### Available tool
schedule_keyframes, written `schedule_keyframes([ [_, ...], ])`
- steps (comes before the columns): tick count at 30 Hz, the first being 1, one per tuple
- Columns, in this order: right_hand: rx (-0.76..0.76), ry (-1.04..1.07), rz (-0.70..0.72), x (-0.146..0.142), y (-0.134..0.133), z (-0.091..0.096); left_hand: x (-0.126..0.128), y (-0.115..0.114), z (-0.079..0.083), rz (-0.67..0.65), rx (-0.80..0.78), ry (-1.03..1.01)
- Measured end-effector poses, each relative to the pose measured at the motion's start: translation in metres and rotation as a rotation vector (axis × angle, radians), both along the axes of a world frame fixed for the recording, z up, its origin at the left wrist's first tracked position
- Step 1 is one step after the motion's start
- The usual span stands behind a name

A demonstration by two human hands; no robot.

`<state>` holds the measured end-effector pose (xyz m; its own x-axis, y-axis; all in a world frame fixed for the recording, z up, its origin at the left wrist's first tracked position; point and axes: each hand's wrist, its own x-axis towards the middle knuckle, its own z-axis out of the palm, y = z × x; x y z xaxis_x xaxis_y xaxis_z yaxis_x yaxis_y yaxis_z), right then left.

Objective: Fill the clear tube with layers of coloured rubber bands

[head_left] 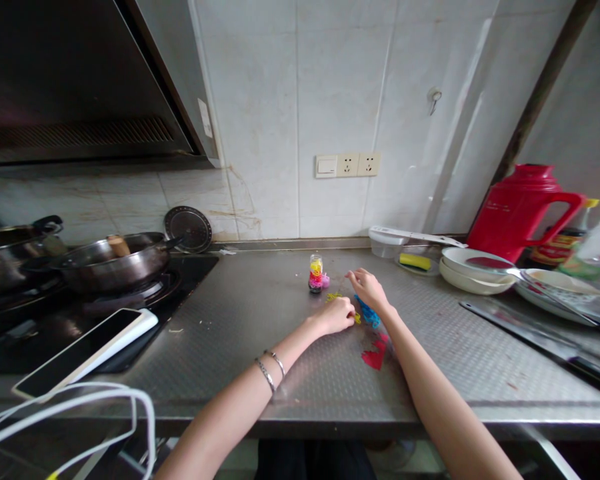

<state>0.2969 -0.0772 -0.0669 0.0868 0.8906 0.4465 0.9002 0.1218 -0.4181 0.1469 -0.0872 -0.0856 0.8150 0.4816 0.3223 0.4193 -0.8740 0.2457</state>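
A small clear jar (316,275) stands upright on the steel counter, with yellow, red, pink and dark layers of small pieces inside. Pink pieces (325,281) lie against its right side. My left hand (335,315) is closed, its fingertips down at small yellow loops (357,319); more yellow loops (334,296) lie just beyond it. My right hand (369,289) is raised with finger and thumb pinched together, and what they hold is too small to make out. Under it sits a pile of blue loops (368,312). A torn-looking red piece (374,357) lies nearer to me.
At left are a stove with a pan (115,263) and a phone (80,353) on a white stand with cables. Rightward stand a plastic tub (386,245), a sponge (415,262), stacked bowls (473,277), a knife (520,332) and a red thermos (515,210).
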Motion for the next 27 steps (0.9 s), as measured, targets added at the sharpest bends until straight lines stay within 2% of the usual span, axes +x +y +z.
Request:
schedule_keyframes([
  [6,0.017,0.021,0.023,0.002,0.001,0.0,-0.004,0.005,0.008,-0.05,-0.032,-0.044],
  [9,0.03,0.039,0.022,0.003,0.001,0.0,-0.009,0.01,0.02,-0.061,-0.035,-0.076],
  [12,0.035,0.039,0.023,0.004,0.002,0.001,-0.017,0.017,0.046,-0.027,-0.053,-0.137],
  [17,0.04,0.032,0.033,0.005,0.002,0.001,-0.041,0.039,0.107,0.063,-0.074,-0.203],
  [20,0.042,0.03,0.035,0.005,0.004,0.0,-0.053,0.057,0.137,0.128,-0.074,-0.159],
  [23,0.04,0.031,0.031,0.005,0.004,-0.002,-0.06,0.074,0.151,0.198,-0.127,-0.059],
  [27,0.027,0.022,0.035,0.004,0.004,-0.003,-0.059,0.087,0.153,0.247,-0.173,0.056],
])
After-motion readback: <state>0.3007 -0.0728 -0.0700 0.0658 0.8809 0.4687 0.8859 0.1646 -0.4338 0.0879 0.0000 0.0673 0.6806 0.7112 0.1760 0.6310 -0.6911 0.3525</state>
